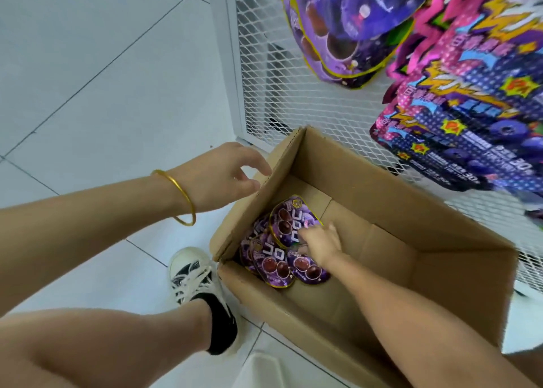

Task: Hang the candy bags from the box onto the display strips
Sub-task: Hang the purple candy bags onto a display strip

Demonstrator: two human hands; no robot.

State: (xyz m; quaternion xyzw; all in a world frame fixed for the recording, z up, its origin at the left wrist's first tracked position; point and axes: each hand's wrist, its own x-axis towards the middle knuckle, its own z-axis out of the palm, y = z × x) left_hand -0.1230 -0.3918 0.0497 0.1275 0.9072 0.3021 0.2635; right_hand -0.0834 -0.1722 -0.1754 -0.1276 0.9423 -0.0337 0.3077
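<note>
Currently the right hand [320, 245] is reaching down into the open cardboard box [440, 220] at centre frame, its fingers curling round the lower edge of the top candy bag [289, 220], a purple pack that is tilting up off the others. The remaining candy bags [273, 265], same purple print, are lying overlapped in the box's lower-left corner, touching the near wall. The rest of the box bottom is showing bare cardboard. The left hand [220, 176] is hovering at the box's left flap [264, 199], fingers loosely bent and relaxed, thumb tip right at the flap's outer face; whether it is actually pressing on it cannot be told. A gold bangle [179, 195] is sitting on that wrist. The box is standing on a pale tiled floor [102, 79], its far side just beside a white mesh panel [293, 93] running across the upper right. More purple bags [338, 20] are hanging in front of the mesh at top centre, and pink-and-blue bags [470, 93] are hanging in an overlapping column at the right edge, above the box. A black-and-white sneaker [194, 276] is standing on the floor just left of the box's near corner.
</note>
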